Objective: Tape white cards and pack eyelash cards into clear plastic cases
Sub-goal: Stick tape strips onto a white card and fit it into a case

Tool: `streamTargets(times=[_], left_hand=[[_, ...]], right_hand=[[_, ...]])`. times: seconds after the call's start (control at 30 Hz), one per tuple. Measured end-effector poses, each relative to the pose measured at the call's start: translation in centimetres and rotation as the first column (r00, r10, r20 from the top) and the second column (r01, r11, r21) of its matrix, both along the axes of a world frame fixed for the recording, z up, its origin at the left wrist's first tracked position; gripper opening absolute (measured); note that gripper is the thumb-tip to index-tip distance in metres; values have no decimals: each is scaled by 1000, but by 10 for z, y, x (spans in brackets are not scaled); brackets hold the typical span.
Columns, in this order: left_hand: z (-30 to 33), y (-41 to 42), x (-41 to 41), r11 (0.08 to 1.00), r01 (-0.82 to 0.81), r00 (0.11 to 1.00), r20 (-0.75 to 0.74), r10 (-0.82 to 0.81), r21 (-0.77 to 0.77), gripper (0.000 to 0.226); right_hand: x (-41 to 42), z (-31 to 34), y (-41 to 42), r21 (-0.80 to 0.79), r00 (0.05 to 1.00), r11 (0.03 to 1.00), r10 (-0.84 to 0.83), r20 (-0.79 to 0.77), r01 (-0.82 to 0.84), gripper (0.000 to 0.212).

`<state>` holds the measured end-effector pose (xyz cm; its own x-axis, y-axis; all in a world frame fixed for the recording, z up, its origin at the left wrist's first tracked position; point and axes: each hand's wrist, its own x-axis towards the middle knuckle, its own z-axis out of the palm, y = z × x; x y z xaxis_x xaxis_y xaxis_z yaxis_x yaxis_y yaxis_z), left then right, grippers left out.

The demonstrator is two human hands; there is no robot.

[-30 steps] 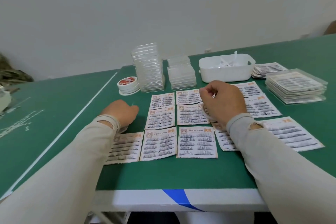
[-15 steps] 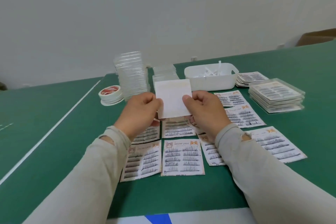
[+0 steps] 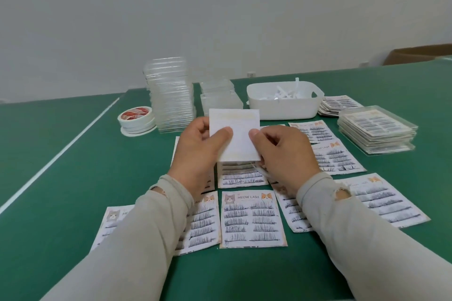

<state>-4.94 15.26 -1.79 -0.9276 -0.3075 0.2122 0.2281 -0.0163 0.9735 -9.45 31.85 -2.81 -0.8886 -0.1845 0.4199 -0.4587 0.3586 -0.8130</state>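
White card (image 3: pixel 238 134) upright between left hand (image 3: pixel 198 151) and right hand (image 3: pixel 283 151), blank face toward camera

Eyelash cards (image 3: pixel 210 217) partly behind sleeves (image 3: pixel 156 222)

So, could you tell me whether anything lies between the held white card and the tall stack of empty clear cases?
Nothing visible does: both hands hold the white card above the table, just before the clear cases.
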Motion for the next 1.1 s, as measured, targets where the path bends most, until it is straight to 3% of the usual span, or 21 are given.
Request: streamTargets(times=[0.07, 0.1, 0.2, 0.3, 0.4, 0.47, 0.57, 0.73, 0.9, 0.97, 1.1], left_hand=[[-1, -1, 2, 972, 169, 980, 74, -183, 164, 19], [-3, -1, 1, 972, 193, 973, 100, -207, 137, 21], [-3, -1, 0, 983, 138, 985, 83, -148, 119, 23], [0, -8, -3, 966, 62, 994, 74, -83, 252, 20], [1, -10, -5, 936, 28, 996, 67, -55, 350, 18], [2, -9, -6, 915, 21, 998, 43, -42, 404, 18], [0, -8, -8, 896, 12, 1000, 19, -24, 444, 18], [0, -6, -9, 893, 24, 1000, -17, -18, 449, 27], [2, -9, -6, 903, -27, 999, -18, 38, 428, 36], [4, -9, -5, 903, -40, 999, -13, 50, 429, 36], [7, -9, -2, 902, -46, 998, -15, 59, 430, 37]], right_hand=[[3, 0, -2, -25, 999, 998, 52, -17, -52, 49], [4, 1, -2, -6, 997, 998, 66, -40, -66, 50], [2, 6, 4, 71, 998, 995, 68, 1, -68, 45], [-5, 18, 22, 236, 997, 971, -45, 56, 30, 16], [-2, 23, 34, 497, 990, 865, -3, 139, -67, 9], [4, 23, 30, 597, 978, 788, 31, 207, -151, 18], [9, 22, 23, 701, 983, 697, 35, 180, -154, 20], [14, 33, 26, 724, 998, 689, -26, 63, -28, 15], [12, 58, 38, 490, 980, 853, -104, -172, 177, 11], [6, 67, 39, 412, 984, 901, -70, -163, 132, 9], [-2, 66, 37, 484, 999, 875, 9, -30, 7, 12]])
